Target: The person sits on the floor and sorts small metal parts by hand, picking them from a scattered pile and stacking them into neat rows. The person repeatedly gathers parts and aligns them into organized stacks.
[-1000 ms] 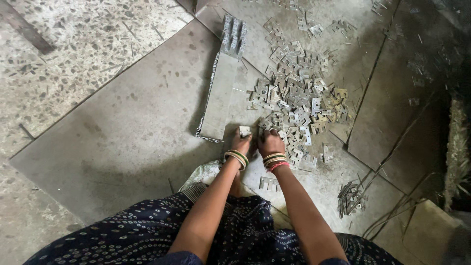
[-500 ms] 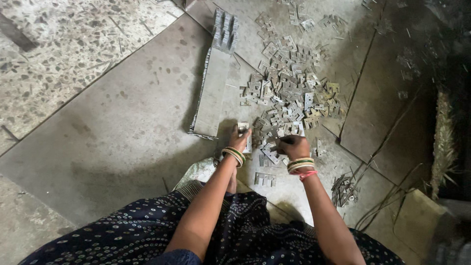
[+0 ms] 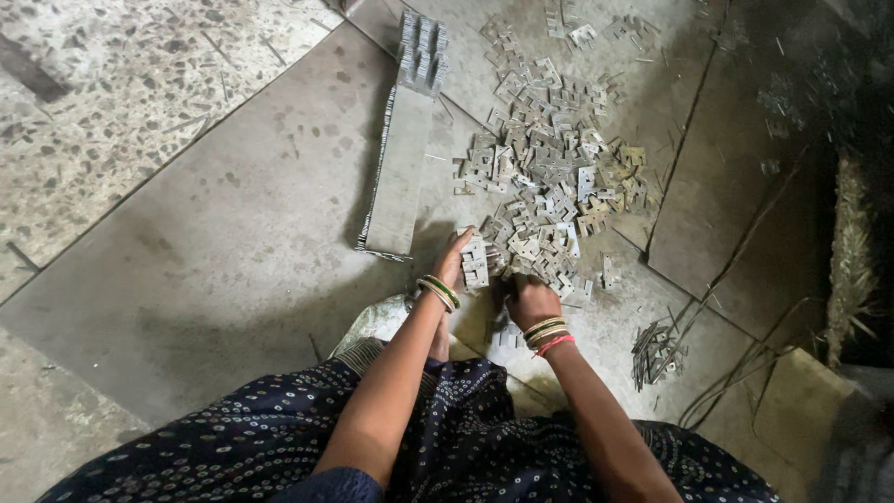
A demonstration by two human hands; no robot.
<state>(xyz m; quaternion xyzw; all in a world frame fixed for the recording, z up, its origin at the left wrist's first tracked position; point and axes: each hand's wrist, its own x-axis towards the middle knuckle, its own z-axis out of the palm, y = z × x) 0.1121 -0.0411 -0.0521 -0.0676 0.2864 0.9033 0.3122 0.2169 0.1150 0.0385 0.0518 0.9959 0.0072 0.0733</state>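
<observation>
- My left hand point(image 3: 453, 264) is closed around a short stack of flat, notched grey metal plates point(image 3: 474, 262), held on edge just above the floor at the near edge of the loose heap.
- My right hand point(image 3: 531, 300) is curled, knuckles up, down among the scattered grey metal plates point(image 3: 549, 177); I cannot tell whether its fingers have closed on any, since they are hidden under the hand.
- The stack in my left hand could splay or drop, I judge, because only thumb and fingers press its faces and nothing supports it from below.
- The stamped edges look sharp, so scooping with my right hand risks a nick.
- The long neat row of stacked grey plates point(image 3: 399, 158) stands on edge to the left of the heap, clear of my hands; a knock from my left forearm could topple it.
- A small bundle of thin dark metal pins point(image 3: 655, 349) lies to my right on the grey stone floor point(image 3: 214, 242), apart from the heap.
- No package, label or sign shows anywhere here.
</observation>
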